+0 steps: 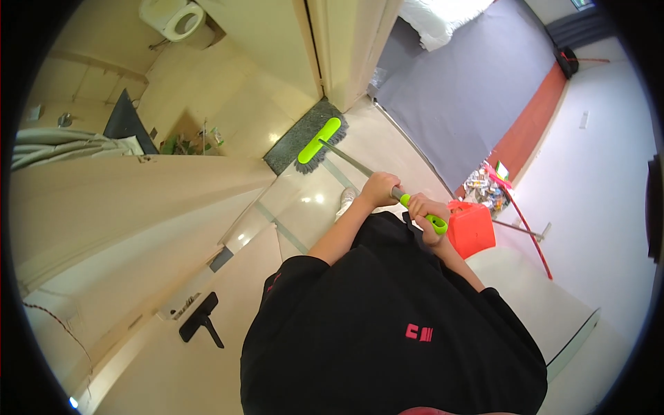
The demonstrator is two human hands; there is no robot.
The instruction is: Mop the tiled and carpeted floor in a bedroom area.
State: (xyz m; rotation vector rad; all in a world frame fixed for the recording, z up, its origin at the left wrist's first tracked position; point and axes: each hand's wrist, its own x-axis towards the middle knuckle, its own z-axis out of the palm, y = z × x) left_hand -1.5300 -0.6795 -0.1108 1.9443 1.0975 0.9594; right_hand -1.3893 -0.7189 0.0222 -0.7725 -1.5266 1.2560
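A dust mop reaches away from me, its bright green head (319,141) fringed with grey strands. The head rests at the edge of the dark stone doorway sill (289,140), partly over the pale tiles. My left hand (380,189) is wrapped round the grey metal pole (353,162), below the green grip. Nearer my body, my right hand (428,209) closes round the green grip, whose looped end (438,225) sticks out past it. Both hands are closed on the same handle.
Left of the sill, a bathroom holds a toilet (183,22). An open door with a black handle (200,319) stands at lower left. At right are a red plastic container (472,229), a heap of litter (484,188) and a red pole (527,232). Grey sheeting (477,90) covers the floor beyond.
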